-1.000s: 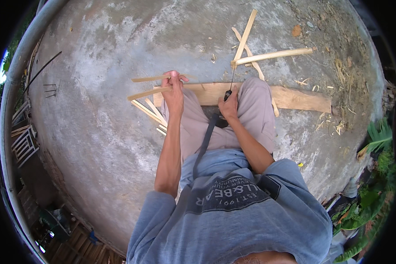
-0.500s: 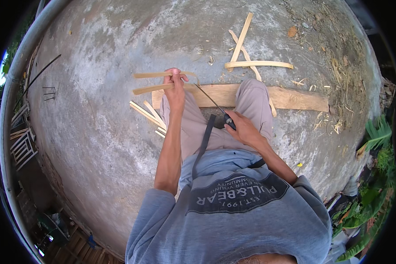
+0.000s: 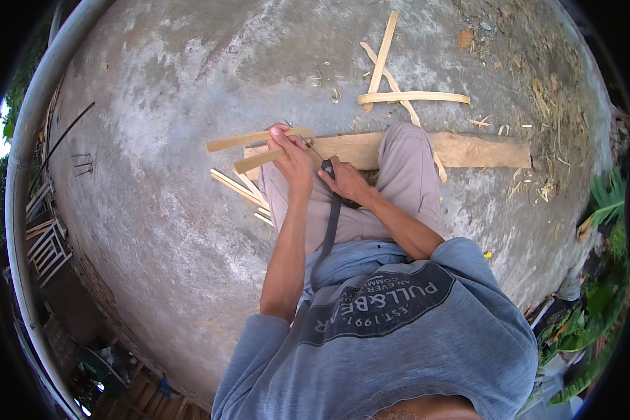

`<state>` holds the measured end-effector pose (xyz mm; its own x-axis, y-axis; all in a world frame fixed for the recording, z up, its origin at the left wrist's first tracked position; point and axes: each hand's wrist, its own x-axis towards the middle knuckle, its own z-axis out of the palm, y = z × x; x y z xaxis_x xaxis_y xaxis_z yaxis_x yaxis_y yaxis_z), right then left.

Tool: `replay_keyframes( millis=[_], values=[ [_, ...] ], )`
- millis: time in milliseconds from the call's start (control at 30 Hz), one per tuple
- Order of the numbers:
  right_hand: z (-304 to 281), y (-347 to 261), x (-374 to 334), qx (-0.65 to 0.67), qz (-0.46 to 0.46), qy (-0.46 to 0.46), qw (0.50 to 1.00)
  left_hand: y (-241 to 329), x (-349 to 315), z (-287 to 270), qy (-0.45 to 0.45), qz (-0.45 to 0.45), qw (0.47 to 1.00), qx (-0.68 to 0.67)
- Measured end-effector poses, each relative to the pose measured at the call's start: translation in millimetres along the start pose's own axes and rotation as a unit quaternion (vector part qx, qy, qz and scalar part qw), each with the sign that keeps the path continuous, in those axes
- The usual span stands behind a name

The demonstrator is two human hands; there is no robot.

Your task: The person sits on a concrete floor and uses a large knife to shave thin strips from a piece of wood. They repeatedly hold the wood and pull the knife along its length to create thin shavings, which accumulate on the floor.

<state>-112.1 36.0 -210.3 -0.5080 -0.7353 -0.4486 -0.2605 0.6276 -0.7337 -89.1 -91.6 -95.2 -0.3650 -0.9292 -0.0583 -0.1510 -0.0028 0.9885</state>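
Observation:
My left hand (image 3: 294, 162) is closed round a thin bamboo strip (image 3: 236, 142), and a second length (image 3: 256, 162) runs out to the left below it. Whether the two lengths join is hidden by the fingers. In my right hand (image 3: 350, 183) is a knife (image 3: 327, 166) with a dark handle and a narrow blade. The blade points up and left, its tip meeting the strip by my left fingers. Both hands are close together over my left thigh, above a wooden plank (image 3: 479, 150) that lies across the ground beyond my legs.
Several cut bamboo strips (image 3: 236, 187) lie beside my left knee. Farther off, strips (image 3: 418, 97) lie crossed on the concrete (image 3: 168, 203). Shavings (image 3: 543, 190) litter the right side. A metal pole (image 3: 22, 175) curves along the left; green plants (image 3: 598, 301) stand at right.
My right hand has moved up and left with the knife, closing on my left hand. The left hand has turned and dropped slightly to the right; the strips' left ends have tilted down.

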Motion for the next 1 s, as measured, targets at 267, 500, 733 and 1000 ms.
replay_keyframes(
  millis=[267, 500, 733, 1000],
  values=[
    [15.3, 34.8, 4.6, 0.003, 0.032, 0.008, 0.999, -4.9, 1.6, -4.4, 0.05, -0.023, 0.998, -0.025],
    [16.6, 32.2, 5.4, 0.078, 0.026, -0.013, 0.997, -15.9, -0.9, -20.4, 0.054, -0.032, 0.996, -0.07],
    [20.5, 24.7, 1.2, 0.023, 0.053, -0.006, 0.998, -14.1, -2.9, -21.0, 0.056, -0.013, 0.995, -0.082],
    [29.7, 33.1, 0.9, -0.036, 0.088, 0.015, 0.995, -12.6, 1.2, -25.4, 0.029, -0.036, 0.995, -0.087]
  ],
)
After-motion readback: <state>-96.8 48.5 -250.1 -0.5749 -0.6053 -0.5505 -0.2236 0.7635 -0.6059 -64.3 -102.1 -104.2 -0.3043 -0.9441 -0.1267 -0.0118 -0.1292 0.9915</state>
